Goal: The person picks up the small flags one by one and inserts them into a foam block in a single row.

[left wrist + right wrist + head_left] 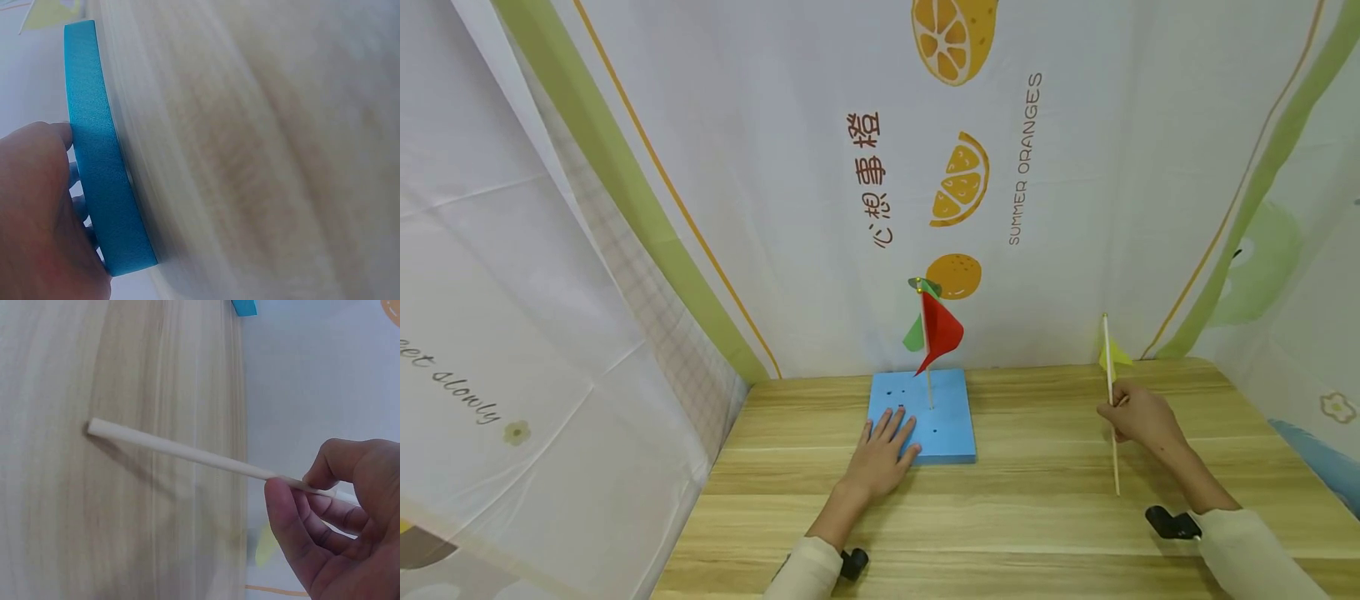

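My left hand (880, 462) rests with fingers spread on a blue board (943, 446) dotted with small holes. In the left wrist view, the thumb and fingers lie on the board's face, beside its thick edge (103, 150). A red flag (940, 329) stands upright in the board on a thin stick. Partly hidden behind it is a green flag (913, 335). To the right, my right hand (1146, 417) pinches the wooden stick (181, 452) of a yellow flag (1118, 357) between thumb and fingers. The stick is held near upright, bare end down over the table.
The board lies on a wood-grain table (1022, 508), close to its back edge. Behind the table hangs a white curtain (775, 167) printed with oranges and lettering. Black camera mounts (1172, 523) sit at both wrists.
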The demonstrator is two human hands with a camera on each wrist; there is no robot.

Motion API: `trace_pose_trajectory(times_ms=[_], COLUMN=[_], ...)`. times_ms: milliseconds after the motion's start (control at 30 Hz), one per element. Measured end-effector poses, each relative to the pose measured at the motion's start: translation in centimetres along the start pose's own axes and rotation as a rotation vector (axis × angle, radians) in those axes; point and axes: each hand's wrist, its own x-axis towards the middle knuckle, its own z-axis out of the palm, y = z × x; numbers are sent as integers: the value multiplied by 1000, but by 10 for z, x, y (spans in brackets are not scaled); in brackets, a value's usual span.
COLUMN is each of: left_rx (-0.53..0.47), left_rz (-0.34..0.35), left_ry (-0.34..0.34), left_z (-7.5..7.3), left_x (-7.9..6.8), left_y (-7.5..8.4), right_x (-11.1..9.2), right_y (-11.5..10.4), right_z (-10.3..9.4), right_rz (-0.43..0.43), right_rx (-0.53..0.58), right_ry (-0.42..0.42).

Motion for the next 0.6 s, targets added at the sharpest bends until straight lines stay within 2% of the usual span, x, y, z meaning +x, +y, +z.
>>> trace_pose_trajectory(times_ms=[600], left_rx=[41], left_rz=[-30], left_ry=[-34], left_z=[-1], left_x=[3], left_y=[2], right_x=[4], right_y=[-17], right_z=[1], right_rz=[-64], right_rx=[3], right_ry=[95])
